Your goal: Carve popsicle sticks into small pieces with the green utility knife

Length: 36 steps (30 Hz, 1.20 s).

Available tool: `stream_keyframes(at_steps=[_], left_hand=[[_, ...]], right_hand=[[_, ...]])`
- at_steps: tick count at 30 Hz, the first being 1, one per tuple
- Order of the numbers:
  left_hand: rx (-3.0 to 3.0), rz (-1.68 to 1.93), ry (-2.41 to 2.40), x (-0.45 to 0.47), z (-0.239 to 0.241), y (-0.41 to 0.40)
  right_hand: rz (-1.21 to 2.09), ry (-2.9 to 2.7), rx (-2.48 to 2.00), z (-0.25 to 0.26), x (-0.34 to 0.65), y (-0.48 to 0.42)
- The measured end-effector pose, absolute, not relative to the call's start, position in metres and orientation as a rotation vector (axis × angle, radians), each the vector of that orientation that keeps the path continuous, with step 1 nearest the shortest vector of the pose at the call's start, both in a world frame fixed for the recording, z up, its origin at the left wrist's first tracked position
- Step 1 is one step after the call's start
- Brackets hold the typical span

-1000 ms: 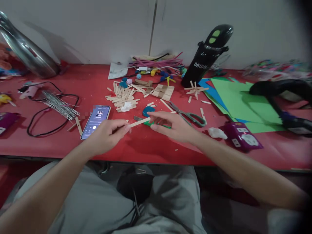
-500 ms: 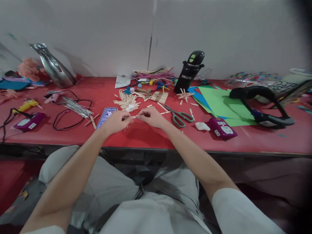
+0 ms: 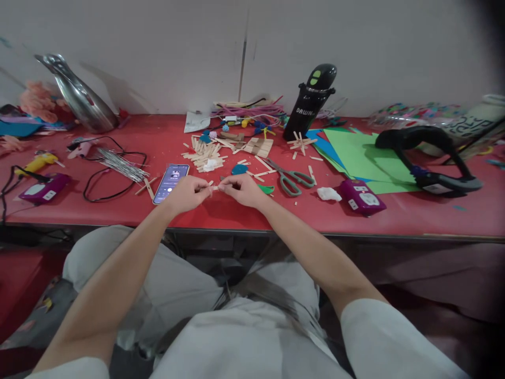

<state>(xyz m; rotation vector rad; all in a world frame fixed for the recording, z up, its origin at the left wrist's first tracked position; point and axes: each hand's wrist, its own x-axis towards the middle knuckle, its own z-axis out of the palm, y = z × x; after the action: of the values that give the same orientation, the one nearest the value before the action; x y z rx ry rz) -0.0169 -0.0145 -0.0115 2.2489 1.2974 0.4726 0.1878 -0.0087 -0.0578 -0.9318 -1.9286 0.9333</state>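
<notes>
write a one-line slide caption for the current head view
Left hand and right hand pinch a pale stick over a red table, a lit phone and scissors nearby.

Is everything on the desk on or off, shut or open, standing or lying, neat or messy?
Stick: pinched between left hand and right hand
Phone: lying flat, lit up
Scissors: lying down, handles apart
Bottle: standing, top on
Metal jug: standing
Glue gun: lying down
Other sticks: loose, messy heap
Paper: stacked, fanned out
White wad: crumpled
</notes>
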Motion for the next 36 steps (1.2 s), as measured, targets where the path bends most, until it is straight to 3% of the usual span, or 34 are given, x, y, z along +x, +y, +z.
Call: stream_keyframes(at_steps=[13, 22, 36], left_hand=[[2.253, 0.626, 1.28, -0.024, -0.026, -0.014], [2.022, 0.709, 1.257, -0.017, -0.03, -0.024], [2.054, 0.69, 1.23, -0.007, -0.033, -0.031]], right_hand=[[0.993, -1.82, -0.918, -0.064, 0.179, -0.007], [1.416, -1.416, -0.856, -0.064, 0.175, -0.006], [1.435, -1.398, -0.761, -0.066, 0.175, -0.007]])
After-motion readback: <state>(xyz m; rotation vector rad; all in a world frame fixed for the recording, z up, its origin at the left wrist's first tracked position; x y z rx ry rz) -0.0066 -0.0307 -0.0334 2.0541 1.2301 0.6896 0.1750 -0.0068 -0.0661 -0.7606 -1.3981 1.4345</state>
